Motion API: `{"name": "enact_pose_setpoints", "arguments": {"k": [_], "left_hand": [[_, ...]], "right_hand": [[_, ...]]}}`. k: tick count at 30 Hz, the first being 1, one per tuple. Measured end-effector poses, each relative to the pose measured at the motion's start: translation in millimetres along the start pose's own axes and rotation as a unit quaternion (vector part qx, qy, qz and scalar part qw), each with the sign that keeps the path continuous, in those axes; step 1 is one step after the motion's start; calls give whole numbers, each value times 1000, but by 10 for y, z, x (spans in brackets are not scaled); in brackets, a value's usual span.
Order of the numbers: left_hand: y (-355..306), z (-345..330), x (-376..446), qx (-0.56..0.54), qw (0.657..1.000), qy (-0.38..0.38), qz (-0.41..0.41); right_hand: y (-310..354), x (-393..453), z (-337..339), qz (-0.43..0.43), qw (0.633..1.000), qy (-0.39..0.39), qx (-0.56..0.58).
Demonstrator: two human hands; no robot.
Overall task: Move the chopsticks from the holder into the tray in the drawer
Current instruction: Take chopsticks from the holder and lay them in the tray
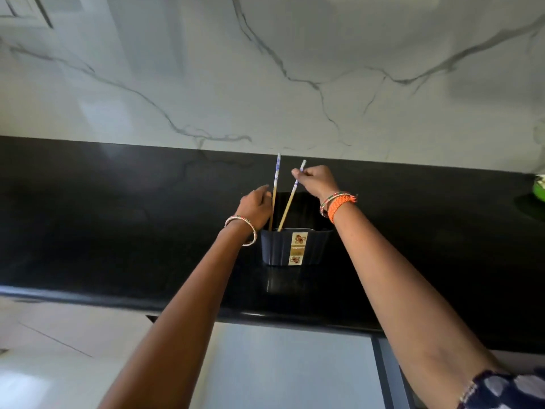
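Chopsticks (290,199) near-upright in holder (277,246), tops apart

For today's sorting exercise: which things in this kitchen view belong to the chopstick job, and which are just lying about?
Part of the job:
- left chopstick, at the left hand
- right chopstick, pinched by the right hand
- dark holder

Just lying about:
- green object at the counter's right edge
- black countertop

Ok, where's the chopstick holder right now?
In the head view, the dark holder stands centre frame on the black countertop, between the forearms, below both hands.
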State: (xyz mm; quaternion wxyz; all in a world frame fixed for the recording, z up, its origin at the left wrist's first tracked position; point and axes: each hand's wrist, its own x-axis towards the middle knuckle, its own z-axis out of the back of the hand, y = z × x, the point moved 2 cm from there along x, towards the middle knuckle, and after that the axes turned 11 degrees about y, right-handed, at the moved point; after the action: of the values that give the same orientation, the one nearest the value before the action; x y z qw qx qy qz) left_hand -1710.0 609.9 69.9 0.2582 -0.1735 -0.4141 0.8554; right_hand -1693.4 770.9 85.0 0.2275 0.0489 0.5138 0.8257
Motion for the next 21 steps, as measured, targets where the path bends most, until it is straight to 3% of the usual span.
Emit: {"name": "enact_pose_setpoints", "arguments": {"k": [6, 9, 12, 17, 21], "left_hand": [[-66, -19, 56, 58, 998, 28, -20], [-113, 40, -26, 69, 997, 19, -32], [-46, 170, -228, 31, 999, -12, -36], [232, 229, -845, 22, 997, -56, -38], [347, 92, -1373, -19, 997, -66, -30]], "right_hand": [[218, 59, -198, 30, 995, 84, -37], [278, -17, -185, 32, 998, 46, 10], [362, -196, -23, 38, 985, -47, 164], [456, -820, 585, 41, 908, -213, 359], [318, -1589, 766, 9, 799, -235, 553]]}}
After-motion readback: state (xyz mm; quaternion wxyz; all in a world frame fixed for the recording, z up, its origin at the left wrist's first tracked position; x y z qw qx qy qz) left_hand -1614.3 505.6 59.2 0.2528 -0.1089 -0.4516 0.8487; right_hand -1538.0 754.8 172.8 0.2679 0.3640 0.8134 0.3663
